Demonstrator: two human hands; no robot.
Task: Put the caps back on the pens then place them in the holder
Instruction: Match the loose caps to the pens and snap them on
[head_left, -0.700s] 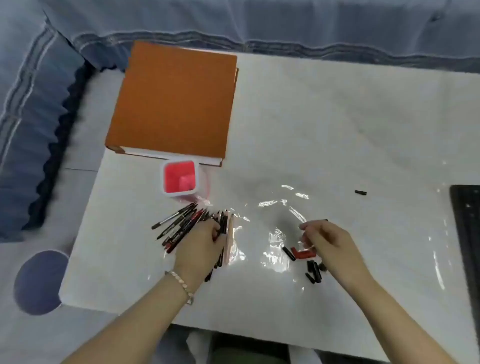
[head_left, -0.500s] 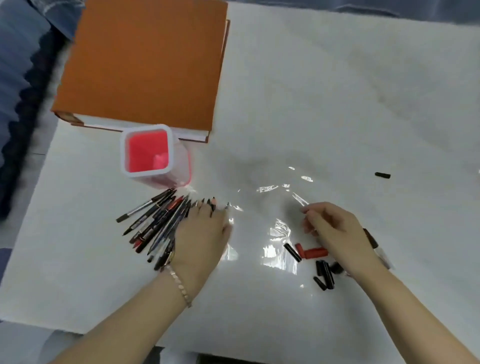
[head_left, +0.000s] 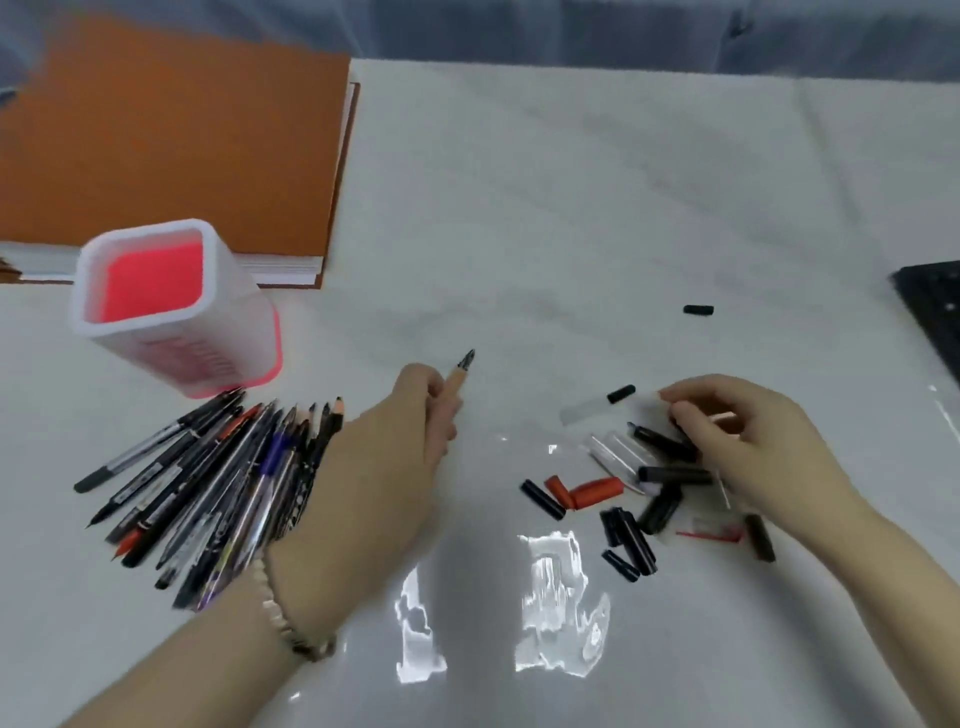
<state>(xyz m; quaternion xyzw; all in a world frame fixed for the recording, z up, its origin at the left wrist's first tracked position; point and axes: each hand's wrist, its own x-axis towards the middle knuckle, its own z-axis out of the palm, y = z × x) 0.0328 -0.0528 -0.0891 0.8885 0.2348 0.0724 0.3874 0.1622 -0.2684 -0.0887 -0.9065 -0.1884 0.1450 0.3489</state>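
My left hand (head_left: 387, 457) grips an uncapped tan pen (head_left: 460, 376), its tip pointing up and away, just right of a fanned pile of uncapped pens (head_left: 208, 478). The pink-and-white pen holder (head_left: 171, 306) stands behind that pile. My right hand (head_left: 737, 441) is over a scatter of black, red and clear caps (head_left: 623, 493), its curled fingertips among them; whether it pinches one I cannot tell. A clear cap with a black end (head_left: 597, 404) lies between my two hands.
An orange book (head_left: 171, 145) lies at the back left, behind the holder. One lone black cap (head_left: 697, 310) sits farther back on the white table (head_left: 571, 208). A black keyboard corner (head_left: 935, 312) shows at the right edge. Clear plastic film glints near the front.
My left hand has lifted a tan pen out of the pile and moved right with it. My right hand has shifted slightly among the caps. The view has moved closer and lower.
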